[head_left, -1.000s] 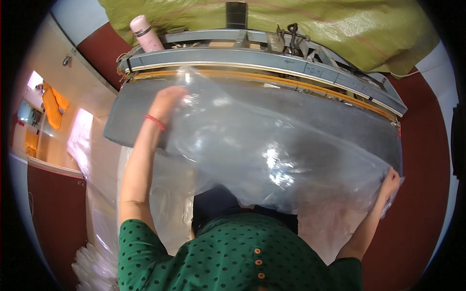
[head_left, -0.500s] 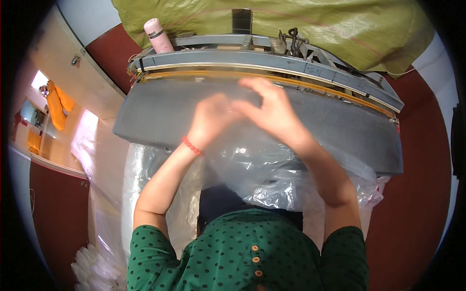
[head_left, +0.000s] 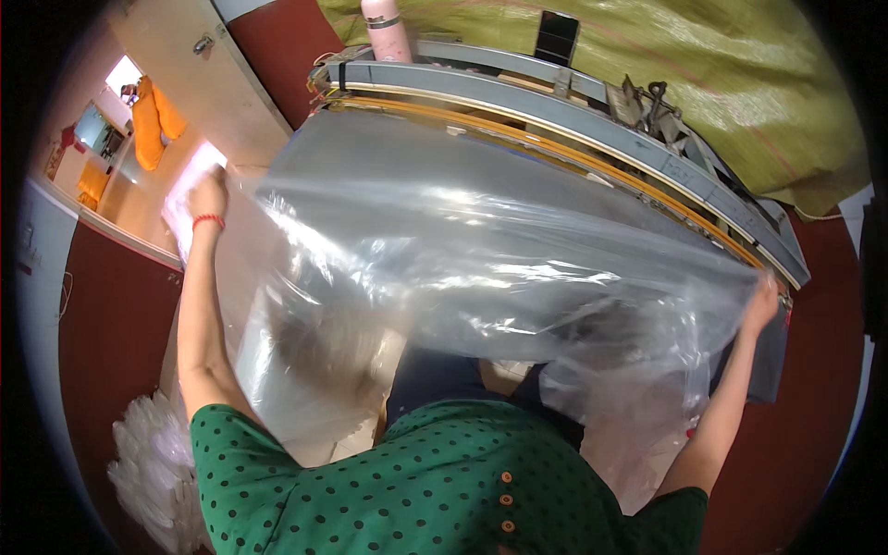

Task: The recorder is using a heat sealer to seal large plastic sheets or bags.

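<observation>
A wide sheet of clear plastic film (head_left: 444,268) is stretched between my two hands, above a grey padded work surface. My left hand (head_left: 209,192), with a red bead bracelet at the wrist, grips one top corner at the far left. At the far right my right hand (head_left: 762,303) is closed on the opposite corner, beside the end of the bench. The film's top edge runs nearly straight between them, while its lower part hangs in shiny folds toward my lap. Through the film shows the grey surface (head_left: 361,139).
Behind the surface stands a long grey metal bar (head_left: 518,97) with an orange strip (head_left: 555,139) along it. A pink bottle (head_left: 387,32) and a metal clamp (head_left: 655,106) are at the back. Bundled plastic bags (head_left: 153,462) lie at lower left, near an open door (head_left: 185,55).
My hands were close together over the middle of the grey surface. They have moved far apart to both sides, and the plastic film is now spread taut between them. The view has tilted.
</observation>
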The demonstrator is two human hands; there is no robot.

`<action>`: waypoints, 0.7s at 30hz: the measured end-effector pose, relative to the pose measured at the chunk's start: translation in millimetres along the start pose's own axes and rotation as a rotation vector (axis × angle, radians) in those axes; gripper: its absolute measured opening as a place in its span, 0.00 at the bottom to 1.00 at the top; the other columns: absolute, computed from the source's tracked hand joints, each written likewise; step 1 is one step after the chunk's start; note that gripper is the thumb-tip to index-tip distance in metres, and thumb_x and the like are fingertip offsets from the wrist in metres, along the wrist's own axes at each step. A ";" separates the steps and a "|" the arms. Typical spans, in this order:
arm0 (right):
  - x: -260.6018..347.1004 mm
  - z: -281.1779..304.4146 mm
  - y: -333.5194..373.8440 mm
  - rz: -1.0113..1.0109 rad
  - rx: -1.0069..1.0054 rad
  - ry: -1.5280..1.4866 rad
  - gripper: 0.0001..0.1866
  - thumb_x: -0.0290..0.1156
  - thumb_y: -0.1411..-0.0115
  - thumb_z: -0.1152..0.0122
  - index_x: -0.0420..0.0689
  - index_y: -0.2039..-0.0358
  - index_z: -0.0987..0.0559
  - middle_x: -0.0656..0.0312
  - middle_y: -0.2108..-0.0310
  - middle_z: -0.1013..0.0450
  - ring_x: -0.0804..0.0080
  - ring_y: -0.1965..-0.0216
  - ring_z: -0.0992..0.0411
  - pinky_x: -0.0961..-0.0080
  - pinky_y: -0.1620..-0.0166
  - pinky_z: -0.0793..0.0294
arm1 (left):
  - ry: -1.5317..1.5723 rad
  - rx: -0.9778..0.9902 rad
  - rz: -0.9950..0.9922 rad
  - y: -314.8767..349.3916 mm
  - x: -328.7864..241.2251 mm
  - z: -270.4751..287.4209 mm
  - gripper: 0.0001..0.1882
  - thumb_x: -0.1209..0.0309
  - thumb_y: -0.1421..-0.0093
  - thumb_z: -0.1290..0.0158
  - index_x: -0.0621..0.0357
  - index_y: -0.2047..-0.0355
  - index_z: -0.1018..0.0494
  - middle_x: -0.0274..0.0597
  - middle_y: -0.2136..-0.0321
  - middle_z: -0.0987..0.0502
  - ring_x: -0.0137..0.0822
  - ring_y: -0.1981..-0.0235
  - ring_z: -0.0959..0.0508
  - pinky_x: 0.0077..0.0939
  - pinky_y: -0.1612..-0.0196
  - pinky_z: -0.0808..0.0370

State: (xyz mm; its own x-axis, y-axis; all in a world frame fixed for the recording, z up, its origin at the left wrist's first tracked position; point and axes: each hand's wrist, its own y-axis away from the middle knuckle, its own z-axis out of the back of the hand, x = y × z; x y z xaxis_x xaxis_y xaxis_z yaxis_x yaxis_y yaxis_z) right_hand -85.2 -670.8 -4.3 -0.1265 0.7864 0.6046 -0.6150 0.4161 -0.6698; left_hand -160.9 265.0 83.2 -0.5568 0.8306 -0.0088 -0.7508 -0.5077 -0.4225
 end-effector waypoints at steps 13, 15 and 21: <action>-101.9 113.6 20.0 -0.236 0.164 0.916 0.20 0.46 0.41 0.64 0.43 0.67 0.30 0.46 0.69 0.31 0.44 0.67 0.34 0.56 0.68 0.36 | 0.345 0.207 -0.137 -14.2 -126.7 -126.1 0.41 0.42 0.54 0.54 0.39 0.42 0.54 0.36 0.41 0.55 0.47 0.40 0.59 0.63 0.47 0.60; -86.5 109.6 15.9 -0.209 0.190 0.949 0.20 0.46 0.41 0.64 0.42 0.67 0.30 0.46 0.69 0.31 0.44 0.67 0.35 0.57 0.68 0.36 | 0.154 0.398 -0.014 -25.5 -132.4 -116.9 0.39 0.36 0.55 0.60 0.30 0.44 0.52 0.32 0.41 0.56 0.50 0.40 0.62 0.68 0.50 0.63; -117.0 95.5 0.1 -0.263 0.307 0.990 0.22 0.47 0.41 0.63 0.39 0.68 0.31 0.46 0.66 0.32 0.47 0.64 0.35 0.59 0.64 0.36 | 0.288 0.411 -0.148 -75.0 -87.9 -144.0 0.38 0.39 0.53 0.58 0.40 0.45 0.46 0.37 0.41 0.53 0.44 0.41 0.55 0.51 0.45 0.57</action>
State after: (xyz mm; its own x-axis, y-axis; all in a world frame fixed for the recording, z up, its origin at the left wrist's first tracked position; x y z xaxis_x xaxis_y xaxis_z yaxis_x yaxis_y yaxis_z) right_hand -144.8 -806.4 -33.9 0.6422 0.7665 0.0025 -0.7178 0.6025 -0.3490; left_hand -4.5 263.0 -14.8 -0.3569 0.9004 -0.2488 -0.9239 -0.3795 -0.0480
